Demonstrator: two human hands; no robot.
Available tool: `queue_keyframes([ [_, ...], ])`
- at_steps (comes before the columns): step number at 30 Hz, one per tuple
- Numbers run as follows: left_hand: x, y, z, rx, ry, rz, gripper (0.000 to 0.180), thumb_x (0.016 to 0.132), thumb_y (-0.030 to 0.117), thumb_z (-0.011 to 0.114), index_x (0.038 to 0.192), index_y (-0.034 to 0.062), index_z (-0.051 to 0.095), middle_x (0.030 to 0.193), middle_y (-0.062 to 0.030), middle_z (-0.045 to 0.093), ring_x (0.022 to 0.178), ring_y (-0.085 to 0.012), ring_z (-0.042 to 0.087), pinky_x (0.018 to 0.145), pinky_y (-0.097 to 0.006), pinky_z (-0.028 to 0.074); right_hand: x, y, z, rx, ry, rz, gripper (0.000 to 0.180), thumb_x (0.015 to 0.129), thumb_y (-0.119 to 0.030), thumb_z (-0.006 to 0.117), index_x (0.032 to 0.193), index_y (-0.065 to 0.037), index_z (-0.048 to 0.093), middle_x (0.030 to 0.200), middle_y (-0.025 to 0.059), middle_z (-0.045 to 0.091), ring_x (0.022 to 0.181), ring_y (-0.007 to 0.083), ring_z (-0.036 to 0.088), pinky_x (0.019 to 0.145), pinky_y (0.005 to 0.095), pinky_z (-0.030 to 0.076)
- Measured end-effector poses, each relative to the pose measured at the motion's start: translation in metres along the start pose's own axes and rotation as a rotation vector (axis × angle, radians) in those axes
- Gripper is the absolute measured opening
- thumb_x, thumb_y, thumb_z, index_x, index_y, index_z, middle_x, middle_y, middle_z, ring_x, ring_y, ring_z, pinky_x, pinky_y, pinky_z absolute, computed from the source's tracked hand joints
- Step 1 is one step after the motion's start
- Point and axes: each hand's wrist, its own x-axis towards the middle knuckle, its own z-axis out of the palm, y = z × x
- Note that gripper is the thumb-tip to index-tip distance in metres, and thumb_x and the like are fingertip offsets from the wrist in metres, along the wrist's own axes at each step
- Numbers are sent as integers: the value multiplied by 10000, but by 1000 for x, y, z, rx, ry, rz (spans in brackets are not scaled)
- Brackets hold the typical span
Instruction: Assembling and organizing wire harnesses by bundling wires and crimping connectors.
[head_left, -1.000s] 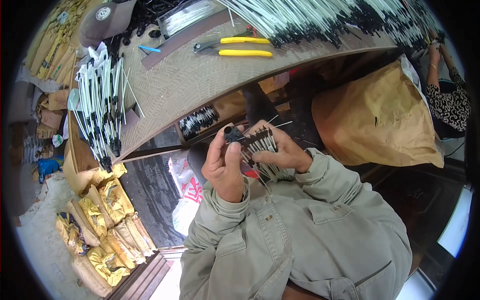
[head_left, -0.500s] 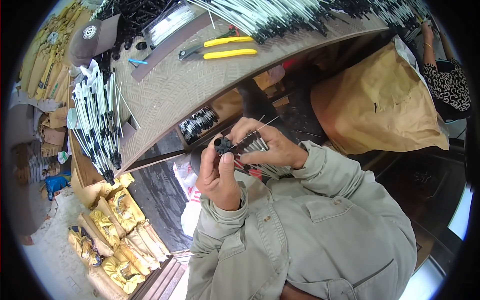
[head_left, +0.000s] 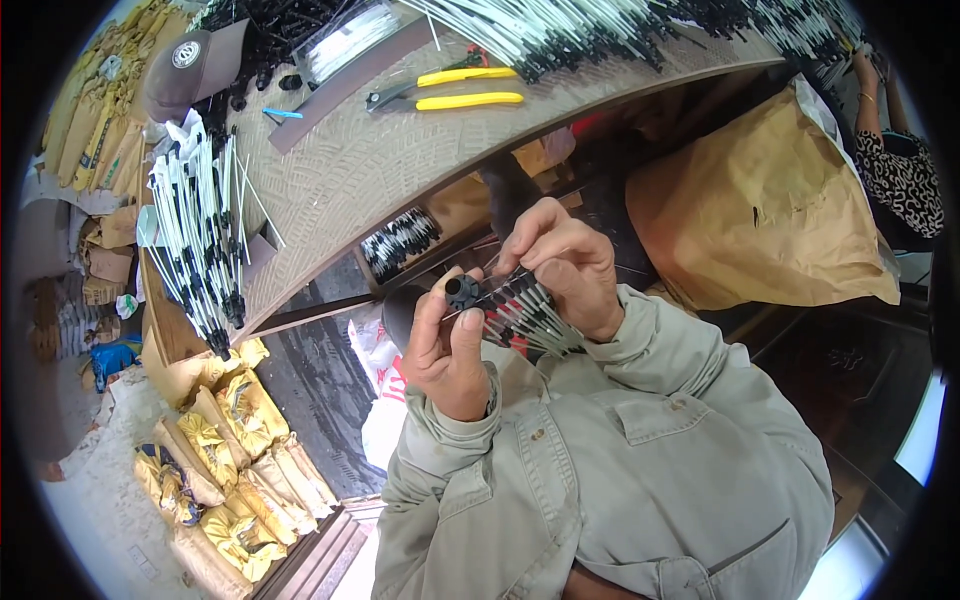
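My left hand pinches a black ring-shaped hub between thumb and fingers, its round hole facing up. Close on its right, a fan of thin metal rods with black ends, like umbrella ribs, lies over my lap and runs under my right hand. The fingers of my right hand are bent and drawn together above the black ends. Whatever sits between those fingertips is too small to make out.
On the table lie yellow-handled cutters, a blue-handled tool, a cap and bundles of white-and-black rods. A large brown paper sack stands right. Wrapped packets fill a box lower left. Another person's arm shows far right.
My right hand has lifted up and to the right, away from the hub. More of the rods' black ends now show between my hands. My left hand still holds the hub.
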Motion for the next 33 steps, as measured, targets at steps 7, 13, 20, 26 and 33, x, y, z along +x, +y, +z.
queue_keyframes([
  [7,-1,2,-5,-9,3,-60,320,850,36,543,1143,-87,517,1022,-197,615,962,-210,582,906,-332,429,-3,-9,6,106,-18,224,796,692,-139,774,1291,-52,256,1089,98,471,979,170,524,843,339,467],
  [13,0,0,-7,5,-17,-47,319,839,6,544,1140,-95,511,1045,-138,585,940,-164,575,773,-239,462,-13,-20,16,-37,27,559,590,690,19,693,1176,-49,366,992,40,492,934,118,499,835,252,396],
  [20,-1,4,-8,7,-66,-37,321,835,0,548,1140,-93,513,1056,-145,576,938,-183,578,791,-254,464,-9,-15,11,0,-66,589,369,713,-32,685,1014,-41,471,972,31,504,945,117,498,851,272,391],
  [26,-3,1,-9,54,-39,7,343,815,-43,559,1150,-91,504,1080,-159,571,935,-181,576,789,-264,471,-5,-12,13,-69,-187,384,321,741,-47,650,1010,-40,476,969,49,508,969,138,491,858,295,388],
  [33,-3,6,-11,37,-39,-96,334,877,100,505,1163,-73,497,1038,-163,611,875,-133,565,790,-251,456,-9,-15,15,-146,-84,388,221,767,-73,647,945,-20,526,920,62,540,865,123,496,757,267,400],
])
